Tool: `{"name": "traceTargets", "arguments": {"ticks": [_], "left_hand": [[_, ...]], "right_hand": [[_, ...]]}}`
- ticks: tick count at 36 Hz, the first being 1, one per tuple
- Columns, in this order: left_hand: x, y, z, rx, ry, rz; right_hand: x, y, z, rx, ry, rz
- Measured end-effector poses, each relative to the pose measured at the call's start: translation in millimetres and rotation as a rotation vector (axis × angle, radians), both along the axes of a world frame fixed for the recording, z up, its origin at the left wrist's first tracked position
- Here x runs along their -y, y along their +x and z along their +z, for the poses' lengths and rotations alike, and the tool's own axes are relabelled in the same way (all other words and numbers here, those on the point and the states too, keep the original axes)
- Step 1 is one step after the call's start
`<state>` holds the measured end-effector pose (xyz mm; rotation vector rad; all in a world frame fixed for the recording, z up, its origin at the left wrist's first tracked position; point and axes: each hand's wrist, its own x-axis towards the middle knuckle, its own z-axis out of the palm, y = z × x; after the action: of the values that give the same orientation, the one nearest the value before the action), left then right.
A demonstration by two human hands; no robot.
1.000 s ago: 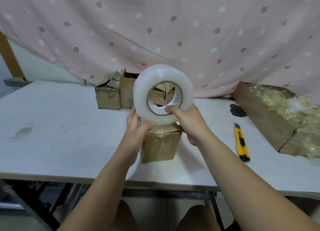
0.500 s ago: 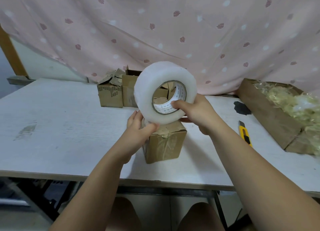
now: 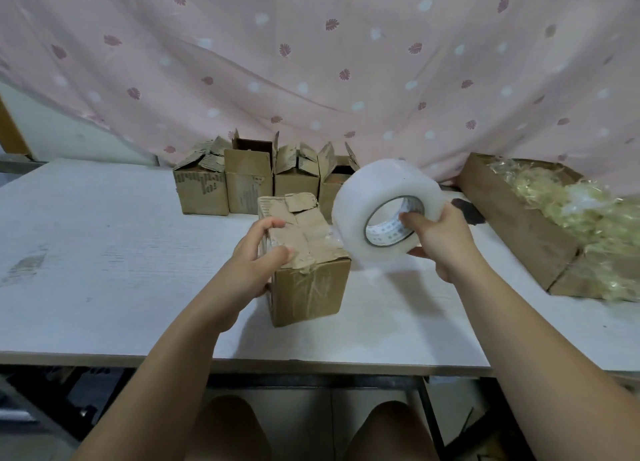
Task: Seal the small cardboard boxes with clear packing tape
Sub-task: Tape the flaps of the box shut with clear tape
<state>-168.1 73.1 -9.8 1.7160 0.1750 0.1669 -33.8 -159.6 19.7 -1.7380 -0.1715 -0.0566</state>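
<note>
The small cardboard box (image 3: 311,287) you are sealing stands upright near the front middle of the white surface (image 3: 104,252). Its brown flaps are folded shut on top but creased and torn, and wrinkled clear film shows along the near top edge and down the front face. Your left hand (image 3: 257,259) holds it at the top left: the grip is closed on the box, with the thumb pressing the near flap and the fingers curled over the left edge. Your right hand (image 3: 440,242) holds the tape roll (image 3: 367,197) just right of the box and off the surface, tilted so its core faces you. That grip is closed on the roll, with the thumb hooked inside the printed core. The roll is thick and milky white; whether a strip runs from it to the box I cannot tell. Behind the box, a row of four boxes (image 3: 242,183) with loose, raised flaps stands against the pink leaf-printed curtain (image 3: 311,62), and the roll hides part of the rightmost one. To your right lies a long cardboard tray (image 3: 519,228) heaped with pale yellowish shredded filler (image 3: 571,211). A dark patch (image 3: 467,213) on the surface shows just behind your right hand.
</note>
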Motion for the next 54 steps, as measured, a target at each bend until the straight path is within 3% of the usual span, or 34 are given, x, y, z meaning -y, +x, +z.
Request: {"name": "traceTargets", "arguments": {"ticks": [12, 17, 20, 23, 26, 33, 39, 41, 43, 48, 50, 54], "left_hand": [[0, -2, 2, -0.008, -0.022, -0.001], [4, -4, 6, -0.006, 0.024, 0.021], [7, -4, 11, 0.044, 0.211, 0.097], [17, -9, 23, 0.191, 0.644, 0.136], [34, -9, 31, 0.184, 0.998, 0.124], [50, -7, 18, 0.093, 1.299, 0.223], [48, -6, 14, 0.101, 1.316, 0.243], [48, -7, 15, 0.113, 1.324, 0.237], [48, -7, 15, 0.137, 1.315, 0.235], [49, -6, 13, 0.254, 1.360, 0.240], [50, -5, 13, 0.300, 1.385, 0.262], [46, -3, 12, 0.358, 1.411, 0.280]], "right_hand": [[-2, 1, -23, -0.113, 0.005, 0.009], [3, -3, -39, -0.090, -0.134, -0.063], [5, -6, -47, -0.018, -0.212, -0.092], [0, -9, -51, 0.029, -0.245, -0.099], [-2, -9, -52, 0.048, -0.281, -0.097], [3, -9, -49, 0.006, -0.325, -0.063], [10, -14, -48, -0.021, -0.286, -0.108], [7, -23, -44, 0.099, -0.387, -0.211], [-1, -38, -37, 0.364, -0.452, -0.272], [-27, -68, -10, 0.945, -0.605, -0.033], [-37, -68, 3, 0.978, -0.746, 0.068], [-49, -48, 16, 0.805, -1.178, 0.282]]}}
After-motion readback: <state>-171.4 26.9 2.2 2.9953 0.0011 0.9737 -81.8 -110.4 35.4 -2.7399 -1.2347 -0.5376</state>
